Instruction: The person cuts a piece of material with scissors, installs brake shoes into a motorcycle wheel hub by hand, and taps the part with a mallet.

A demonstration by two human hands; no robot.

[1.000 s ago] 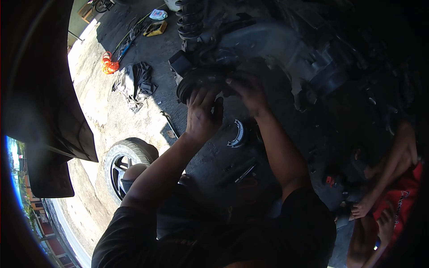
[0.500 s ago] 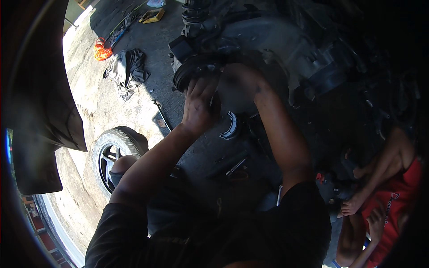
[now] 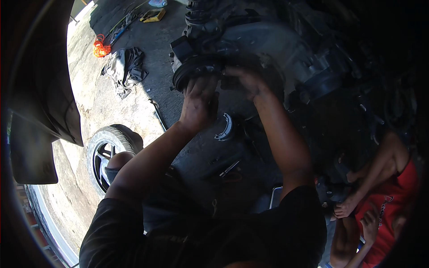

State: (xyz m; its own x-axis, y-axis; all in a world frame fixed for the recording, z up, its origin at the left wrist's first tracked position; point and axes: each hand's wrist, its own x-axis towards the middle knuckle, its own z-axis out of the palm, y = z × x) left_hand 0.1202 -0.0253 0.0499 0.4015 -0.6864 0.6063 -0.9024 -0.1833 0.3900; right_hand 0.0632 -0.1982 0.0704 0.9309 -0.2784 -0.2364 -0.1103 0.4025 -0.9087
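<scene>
A dark round brake backing plate [image 3: 185, 73] is fixed to the machine's underside ahead of me. My left hand [image 3: 199, 105] reaches up to its lower rim, fingers bent together and tips lost inside the dark plate; whatever they grip is hidden. At the plate's right edge, my right hand [image 3: 248, 82] has its fingers stretched out toward the plate, with nothing visible in them; their tips are a little blurred. On the ground below my hands lies a curved brake shoe [image 3: 226, 127] with a pale metal inner side.
A wheel with a tyre [image 3: 127, 139] lies by my left knee. Farther off are a crumpled cloth [image 3: 127, 67], an orange cord bundle [image 3: 102, 48] and a yellow container [image 3: 152, 16]. A coil spring [image 3: 198, 15] rises behind the plate. A person in red [image 3: 384, 214] sits at right.
My right hand has drawn back slightly from the plate and its fingers have straightened. My left hand stays at the rim. The view has shifted a little.
</scene>
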